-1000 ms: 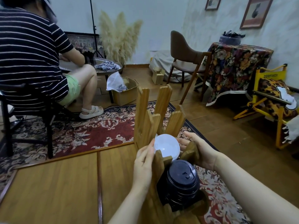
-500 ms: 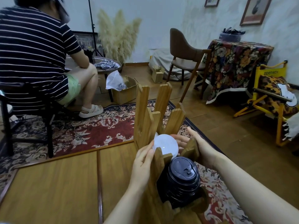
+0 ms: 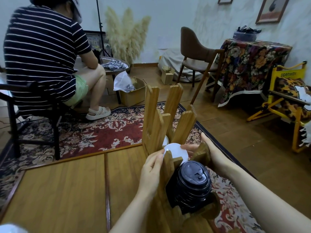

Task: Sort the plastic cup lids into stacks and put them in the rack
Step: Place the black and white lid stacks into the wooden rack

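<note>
A wooden slatted rack [image 3: 152,115] stands on the table's right edge. A stack of black cup lids [image 3: 193,180] fills its near compartment. A stack of white lids [image 3: 176,151] sits in the middle compartment, and both hands grip it from the sides. My left hand [image 3: 152,169] presses on its left edge through the slats. My right hand [image 3: 213,154] wraps around the rack's right side with fingers on the white lids. Another white lid [image 3: 165,141] shows in the far compartment, mostly hidden by the slats.
The wooden table [image 3: 67,190] lies to the left of the rack. A person in a striped shirt [image 3: 43,52] sits on a chair at the left. A patterned rug [image 3: 94,132], a brown chair [image 3: 196,56] and a yellow chair [image 3: 289,101] stand beyond.
The white lid stack has sunk lower between the slats. Both hands stay on it, and the view has shifted slightly.
</note>
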{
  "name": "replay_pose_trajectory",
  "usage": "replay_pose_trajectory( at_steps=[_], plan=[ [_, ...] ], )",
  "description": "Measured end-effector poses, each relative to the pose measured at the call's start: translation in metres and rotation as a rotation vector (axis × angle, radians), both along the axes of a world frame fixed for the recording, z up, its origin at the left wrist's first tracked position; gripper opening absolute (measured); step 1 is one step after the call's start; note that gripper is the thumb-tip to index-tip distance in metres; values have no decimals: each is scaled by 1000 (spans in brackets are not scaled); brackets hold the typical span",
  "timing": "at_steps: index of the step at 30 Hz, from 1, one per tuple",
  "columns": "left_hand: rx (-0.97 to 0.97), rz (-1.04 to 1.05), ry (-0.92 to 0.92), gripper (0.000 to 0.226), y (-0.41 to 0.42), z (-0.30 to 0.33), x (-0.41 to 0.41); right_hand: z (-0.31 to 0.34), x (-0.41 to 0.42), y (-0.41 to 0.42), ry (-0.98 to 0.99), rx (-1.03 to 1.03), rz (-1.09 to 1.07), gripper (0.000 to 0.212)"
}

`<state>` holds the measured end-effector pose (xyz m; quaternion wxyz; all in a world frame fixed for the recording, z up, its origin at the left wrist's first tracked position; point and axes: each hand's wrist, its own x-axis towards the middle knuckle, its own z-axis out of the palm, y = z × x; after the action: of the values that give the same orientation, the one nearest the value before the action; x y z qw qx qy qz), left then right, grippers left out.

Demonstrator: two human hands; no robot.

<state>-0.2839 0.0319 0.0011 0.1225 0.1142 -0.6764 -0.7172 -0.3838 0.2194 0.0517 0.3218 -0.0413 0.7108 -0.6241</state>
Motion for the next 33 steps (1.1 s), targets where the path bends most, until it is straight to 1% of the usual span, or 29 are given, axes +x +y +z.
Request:
replay_pose_trajectory(
  at_steps=[2, 4, 9, 11, 13, 14, 16, 21, 24, 26, 29, 31, 33],
  plan=[
    [3, -10, 1, 24, -1, 2, 1, 2, 2, 1, 19, 9, 3, 82],
    [-7, -12, 5, 22, -3, 5, 3, 5, 4, 4, 87, 37, 3, 77],
    [-92, 15, 70, 22, -21, 19, 22, 44, 20, 7, 398, 196, -57, 69],
    [-118, 31, 101, 23, -33, 26, 40, 65, 33, 1, 532, 211, -46, 55],
    [-145, 58, 124, 24, -48, 30, 63, 84, 53, -11, 644, 220, -25, 30],
    [-153, 81, 128, 26, -57, 30, 76, 91, 65, -21, 687, 220, -12, 24],
    [-166, 141, 127, 27, -78, 31, 106, 98, 87, -43, 730, 200, 28, 23],
    [-255, 316, 95, 32, -141, 28, 191, 91, 139, -112, 732, 153, 194, 32],
    [-343, 458, 36, 29, -182, 19, 239, 73, 172, -160, 644, 96, 323, 34],
    [-403, 554, -54, 29, -209, 8, 262, 52, 191, -192, 582, 80, 405, 33],
    [-447, 633, -271, 43, -246, -12, 281, 12, 215, -236, 415, 82, 460, 27],
    [-430, 619, -372, 50, -263, -24, 286, -14, 231, -262, 296, 118, 469, 28],
    [-382, 572, -419, 55, -276, -38, 288, -35, 247, -286, 195, 143, 469, 34]
  ],
)
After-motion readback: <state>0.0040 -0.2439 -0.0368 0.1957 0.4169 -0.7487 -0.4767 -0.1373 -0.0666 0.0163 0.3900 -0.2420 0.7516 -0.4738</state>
